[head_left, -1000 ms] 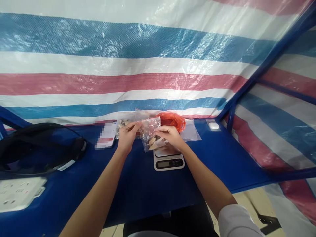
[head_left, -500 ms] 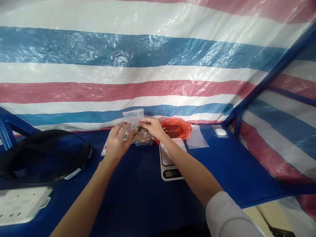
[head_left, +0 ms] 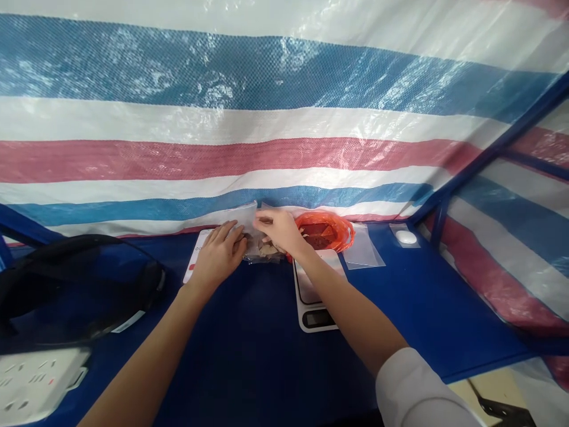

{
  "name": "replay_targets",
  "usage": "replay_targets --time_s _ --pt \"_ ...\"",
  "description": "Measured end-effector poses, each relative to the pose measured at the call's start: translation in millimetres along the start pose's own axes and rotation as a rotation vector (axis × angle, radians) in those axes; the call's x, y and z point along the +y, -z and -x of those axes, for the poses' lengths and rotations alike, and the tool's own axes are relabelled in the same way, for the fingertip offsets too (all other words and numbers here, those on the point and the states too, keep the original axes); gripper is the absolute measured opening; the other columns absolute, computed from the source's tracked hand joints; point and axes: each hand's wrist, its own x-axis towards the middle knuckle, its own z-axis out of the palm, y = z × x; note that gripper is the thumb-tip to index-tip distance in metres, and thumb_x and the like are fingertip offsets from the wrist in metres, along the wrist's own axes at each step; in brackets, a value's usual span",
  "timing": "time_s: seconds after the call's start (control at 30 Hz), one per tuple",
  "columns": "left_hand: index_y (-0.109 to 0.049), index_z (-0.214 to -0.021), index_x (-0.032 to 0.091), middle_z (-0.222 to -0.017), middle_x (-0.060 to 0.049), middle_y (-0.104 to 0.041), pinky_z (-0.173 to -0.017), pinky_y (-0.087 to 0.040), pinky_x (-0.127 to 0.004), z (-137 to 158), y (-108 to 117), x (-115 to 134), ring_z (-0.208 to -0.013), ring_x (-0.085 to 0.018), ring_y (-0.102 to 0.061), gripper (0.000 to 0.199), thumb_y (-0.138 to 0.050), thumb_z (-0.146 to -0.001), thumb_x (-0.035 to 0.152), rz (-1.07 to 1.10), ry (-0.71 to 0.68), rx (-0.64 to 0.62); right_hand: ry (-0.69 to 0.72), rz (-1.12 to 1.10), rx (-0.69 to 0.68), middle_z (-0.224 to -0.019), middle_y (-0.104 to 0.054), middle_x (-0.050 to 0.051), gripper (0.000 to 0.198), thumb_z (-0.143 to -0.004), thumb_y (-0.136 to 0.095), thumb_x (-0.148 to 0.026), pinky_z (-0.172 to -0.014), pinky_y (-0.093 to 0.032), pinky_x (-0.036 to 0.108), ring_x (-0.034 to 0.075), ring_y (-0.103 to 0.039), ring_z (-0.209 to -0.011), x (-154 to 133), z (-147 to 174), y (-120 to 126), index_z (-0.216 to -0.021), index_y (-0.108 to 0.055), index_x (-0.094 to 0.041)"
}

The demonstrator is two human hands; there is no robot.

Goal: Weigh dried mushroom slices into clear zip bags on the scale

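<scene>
My left hand (head_left: 221,248) is closed on a clear plastic bag (head_left: 243,214) that stands up behind its fingers. My right hand (head_left: 281,232) pinches at the bag's right edge, thumb and fingers close together; its exact grip is partly hidden. Under and between both hands lie brownish, dried-looking flat pieces (head_left: 267,249) in clear plastic. To the right of them is an open orange plastic bag (head_left: 344,232) with reddish-brown contents. A white kitchen scale (head_left: 306,320) sits below my right forearm, which covers part of it.
A white phone-like device (head_left: 192,261) lies beside my left wrist. Clear flat bags (head_left: 365,252) and a small bag with a white round item (head_left: 403,237) lie right. A black headband-like object (head_left: 84,243) and a power strip (head_left: 40,379) are left. A striped tarp (head_left: 222,160) hangs behind.
The clear bag has tilted left and lower between my hands, its zip top no longer plainly seen. My left hand lies flatter over it. The view has shifted slightly.
</scene>
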Motion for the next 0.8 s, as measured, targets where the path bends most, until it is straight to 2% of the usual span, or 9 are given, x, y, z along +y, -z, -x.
replay_targets --time_s 0.13,0.27,0.33,0.57,0.8 --pt "-0.066 -0.122 0.014 -0.136 -0.019 -0.064 -0.107 -0.049 -0.051 -3.4 -0.6 1.1 -0.125 -0.034 -0.062 0.041 -0.04 -0.101 0.037 0.006 0.005 -0.062 0.162 0.391 0.081 -0.118 -0.077 0.006 0.027 -0.097 -0.06 -0.03 -0.102 -0.055 0.039 0.025 -0.072 -0.111 1.3 19.7 14.3 -0.118 -0.074 -0.022" --pt "-0.065 -0.126 0.012 -0.14 -0.02 -0.062 -0.11 -0.047 -0.053 -8.3 -0.7 2.7 -0.133 -0.036 -0.057 0.044 -0.039 -0.1 0.036 -0.031 -0.01 -0.087 0.337 0.697 0.006 -0.142 -0.064 0.011 0.033 -0.099 -0.058 -0.03 -0.111 -0.048 0.041 0.027 -0.06 -0.132 18.8 36.1 11.7 -0.129 -0.068 -0.019" --pt "-0.065 -0.128 0.011 -0.141 -0.021 -0.061 -0.11 -0.046 -0.054 -9.7 -1.8 3.1 -0.134 -0.038 -0.056 0.045 -0.039 -0.101 0.036 -0.055 -0.016 -0.106 0.417 0.795 -0.038 -0.145 -0.06 0.015 0.036 -0.101 -0.056 -0.032 -0.115 -0.045 0.043 0.029 -0.054 -0.138 28.0 39.9 7.9 -0.131 -0.067 -0.015" --pt "-0.065 -0.13 0.009 -0.141 -0.022 -0.061 -0.113 -0.045 -0.052 -12.1 -5.9 0.9 -0.135 -0.037 -0.055 0.048 -0.037 -0.1 0.035 -0.084 -0.028 -0.133 0.516 0.925 -0.041 -0.142 -0.062 0.016 0.039 -0.106 -0.043 -0.033 -0.115 -0.045 0.043 0.03 -0.056 -0.135 40.5 39.5 2.1 -0.129 -0.067 -0.012" --pt "-0.068 -0.125 0.011 -0.137 -0.019 -0.065 -0.11 -0.047 -0.051 -13.2 -5.2 0.2 -0.13 -0.036 -0.06 0.045 -0.041 -0.099 0.036 -0.077 -0.031 -0.095 0.543 0.898 -0.016 -0.138 -0.066 0.014 0.037 -0.104 -0.048 -0.035 -0.113 -0.046 0.045 0.029 -0.057 -0.134 40.4 41.5 9.3 -0.129 -0.067 -0.014"
